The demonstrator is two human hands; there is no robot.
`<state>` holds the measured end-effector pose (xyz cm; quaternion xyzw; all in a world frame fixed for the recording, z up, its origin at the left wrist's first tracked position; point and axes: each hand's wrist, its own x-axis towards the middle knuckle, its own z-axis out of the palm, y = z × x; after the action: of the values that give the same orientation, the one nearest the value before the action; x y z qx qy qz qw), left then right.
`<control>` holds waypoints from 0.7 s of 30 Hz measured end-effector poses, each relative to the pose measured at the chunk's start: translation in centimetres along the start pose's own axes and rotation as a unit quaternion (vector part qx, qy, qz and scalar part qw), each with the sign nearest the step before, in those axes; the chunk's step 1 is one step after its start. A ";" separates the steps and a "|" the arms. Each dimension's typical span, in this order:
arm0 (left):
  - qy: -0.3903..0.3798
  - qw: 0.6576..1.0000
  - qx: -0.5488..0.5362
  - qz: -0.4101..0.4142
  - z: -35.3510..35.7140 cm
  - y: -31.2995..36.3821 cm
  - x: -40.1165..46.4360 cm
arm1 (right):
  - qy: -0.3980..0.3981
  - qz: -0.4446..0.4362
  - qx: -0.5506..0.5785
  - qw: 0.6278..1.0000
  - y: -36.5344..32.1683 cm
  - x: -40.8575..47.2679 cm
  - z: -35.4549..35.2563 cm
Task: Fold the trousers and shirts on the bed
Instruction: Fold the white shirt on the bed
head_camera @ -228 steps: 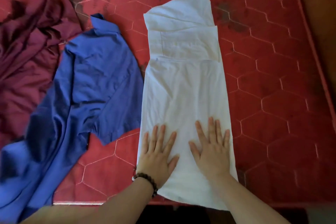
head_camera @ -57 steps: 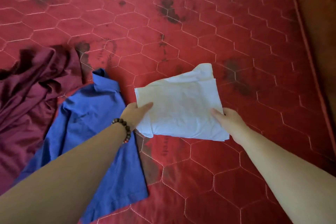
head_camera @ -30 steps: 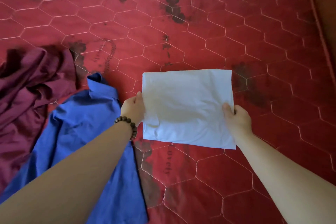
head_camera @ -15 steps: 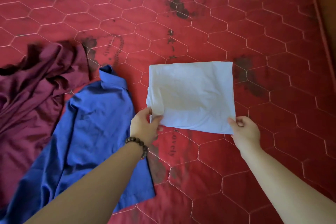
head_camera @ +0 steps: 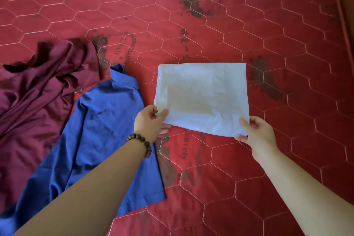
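A white garment (head_camera: 203, 97), folded into a neat rectangle, lies near the middle of the red quilted bed (head_camera: 220, 25). My left hand (head_camera: 150, 122), with a bead bracelet at the wrist, pinches its near left corner. My right hand (head_camera: 256, 132) pinches its near right corner. Both near corners look slightly lifted off the bed. A blue collared shirt (head_camera: 99, 136) lies unfolded to the left, partly under my left forearm. A maroon garment (head_camera: 34, 90) is crumpled at the far left.
The bed's right edge (head_camera: 342, 25) runs along the right side of the view, with a brown surface beyond it. Bare red quilt with dark printed patterns stretches behind and to the right of the white garment.
The white garment went from a long strip under flat palms to a compact rectangle. In the last second both hands slid from its sides to its near corners.
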<state>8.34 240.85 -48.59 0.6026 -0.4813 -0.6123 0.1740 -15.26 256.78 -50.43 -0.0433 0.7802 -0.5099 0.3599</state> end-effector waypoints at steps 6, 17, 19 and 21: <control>0.080 0.992 -0.077 -0.056 -1.2 -2.6 0.6 | 0.058 0.026 -0.042 0.997 0.9 0.0 -0.2; 0.012 0.999 0.041 0.017 1.0 -0.5 -0.6 | 0.014 0.020 -0.096 0.995 0.2 0.0 -0.4; 0.025 0.999 0.030 0.013 0.9 -0.5 0.0 | 0.022 0.012 -0.112 0.993 0.1 -0.1 -0.2; 0.019 1.000 -0.008 -0.013 0.7 -1.0 0.4 | 0.039 -0.005 -0.137 0.990 0.2 -0.1 -0.1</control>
<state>7.95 241.26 -49.76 0.6193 -0.4652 -0.6064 0.1798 -15.13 256.99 -50.55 -0.0766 0.8559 -0.4011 0.3173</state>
